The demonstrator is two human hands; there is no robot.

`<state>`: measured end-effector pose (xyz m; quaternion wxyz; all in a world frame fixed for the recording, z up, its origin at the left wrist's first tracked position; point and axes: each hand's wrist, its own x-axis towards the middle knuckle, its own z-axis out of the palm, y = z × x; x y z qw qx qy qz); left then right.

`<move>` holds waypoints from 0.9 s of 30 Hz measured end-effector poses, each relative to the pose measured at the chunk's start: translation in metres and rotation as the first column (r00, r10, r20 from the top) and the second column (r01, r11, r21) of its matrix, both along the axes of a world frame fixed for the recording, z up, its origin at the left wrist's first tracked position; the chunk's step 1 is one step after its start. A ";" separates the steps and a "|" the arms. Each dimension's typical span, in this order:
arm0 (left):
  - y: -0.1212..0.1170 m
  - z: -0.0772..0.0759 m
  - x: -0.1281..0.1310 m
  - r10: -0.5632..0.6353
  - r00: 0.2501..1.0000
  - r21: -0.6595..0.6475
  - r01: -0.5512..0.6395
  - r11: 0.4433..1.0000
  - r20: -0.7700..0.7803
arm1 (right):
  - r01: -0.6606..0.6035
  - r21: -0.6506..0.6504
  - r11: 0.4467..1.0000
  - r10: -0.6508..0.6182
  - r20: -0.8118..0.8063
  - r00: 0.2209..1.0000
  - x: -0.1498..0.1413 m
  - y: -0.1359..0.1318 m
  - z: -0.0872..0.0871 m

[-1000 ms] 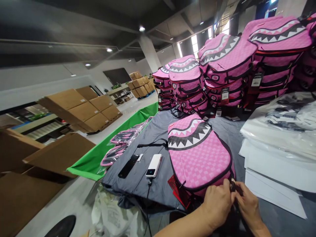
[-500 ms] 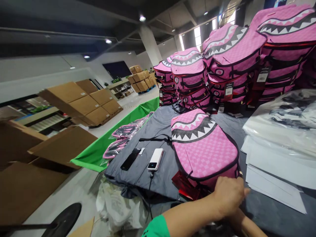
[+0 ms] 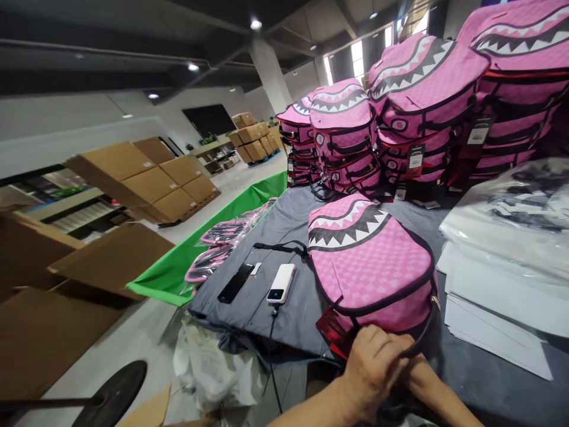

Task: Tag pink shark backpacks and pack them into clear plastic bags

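Observation:
A pink checkered backpack [image 3: 368, 267] with a black-and-white shark-tooth band lies on the grey cloth-covered table in front of me. My left hand [image 3: 373, 365] is closed at its near end, fingers curled around the edge where a black strap [image 3: 427, 329] loops down. My right hand [image 3: 415, 373] sits just behind and to the right of the left one, its fingers hidden. Beside my left hand hangs a dark red tag [image 3: 333, 332]. Another black strap [image 3: 280, 246] trails leftward from the bag over the cloth.
Stacked pink backpacks [image 3: 344, 130] line the table's far side. White sheets [image 3: 493, 338] and plastic bags [image 3: 511, 219] lie at right. A white power bank [image 3: 281, 283] and black phone [image 3: 236, 283] rest at left, near a green-sided bin [image 3: 169, 284]. Cartons [image 3: 151, 184] stand beyond.
My left hand has moved left and slightly down along the bag's near end. The strap at the bag's right corner now shows as a loop. The red tag has shifted slightly.

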<state>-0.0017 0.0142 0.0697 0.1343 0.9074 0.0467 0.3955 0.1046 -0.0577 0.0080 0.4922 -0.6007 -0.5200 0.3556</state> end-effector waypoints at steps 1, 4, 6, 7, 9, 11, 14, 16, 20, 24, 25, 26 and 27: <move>0.008 0.002 -0.004 -0.016 0.999 -0.002 0.016 1.000 -0.044 | -0.042 -0.029 0.999 0.041 -0.017 0.999 0.002 0.001 0.005; 0.035 -0.003 -0.022 -0.037 0.976 0.073 0.054 0.996 -0.216 | -0.081 -0.137 0.987 0.083 0.012 0.996 0.023 -0.017 0.016; 0.047 -0.011 -0.032 -0.032 0.936 0.142 0.087 0.986 -0.351 | 0.061 -0.203 0.977 -0.045 0.081 0.996 0.050 -0.041 0.020; 0.049 -0.014 -0.036 -0.012 0.916 0.175 0.090 0.981 -0.401 | 0.187 -0.211 0.960 -0.160 0.135 0.978 0.066 -0.055 0.022; 0.045 -0.017 -0.036 0.064 0.900 0.235 0.043 0.971 -0.431 | 0.463 -0.156 0.872 -0.414 0.266 0.870 0.102 -0.079 0.023; 0.035 -0.017 -0.031 0.125 0.925 0.281 -0.021 0.959 -0.358 | 0.637 -0.058 0.769 -0.557 0.428 0.712 0.135 -0.095 0.021; 0.024 -0.016 -0.020 0.090 0.968 0.253 -0.028 0.967 -0.236 | 0.711 0.009 0.703 -0.569 0.608 0.554 0.164 -0.098 0.014; 0.023 -0.017 -0.019 0.061 0.977 0.190 -0.021 0.982 -0.206 | 0.717 -0.022 0.697 -0.543 0.637 0.547 0.169 -0.094 0.008; 0.026 -0.024 -0.030 0.063 0.974 0.137 -0.033 0.990 -0.217 | 0.681 -0.086 0.728 -0.508 0.599 0.619 0.159 -0.092 0.003; 0.027 -0.028 -0.040 -0.013 0.968 0.145 0.050 0.988 -0.249 | 0.671 -0.104 0.734 -0.488 0.606 0.628 0.154 -0.093 0.001; 0.028 -0.028 -0.041 -0.033 0.970 0.135 0.067 0.989 -0.240 | 0.675 -0.117 0.728 -0.487 0.605 0.630 0.155 -0.092 0.001; 0.028 -0.028 -0.041 -0.050 0.972 0.117 0.079 0.990 -0.229 | 0.675 -0.130 0.727 -0.482 0.604 0.635 0.156 -0.092 0.001; 0.028 -0.027 -0.042 -0.067 0.974 0.091 0.089 0.992 -0.215 | 0.668 -0.136 0.732 -0.476 0.600 0.643 0.158 -0.091 0.001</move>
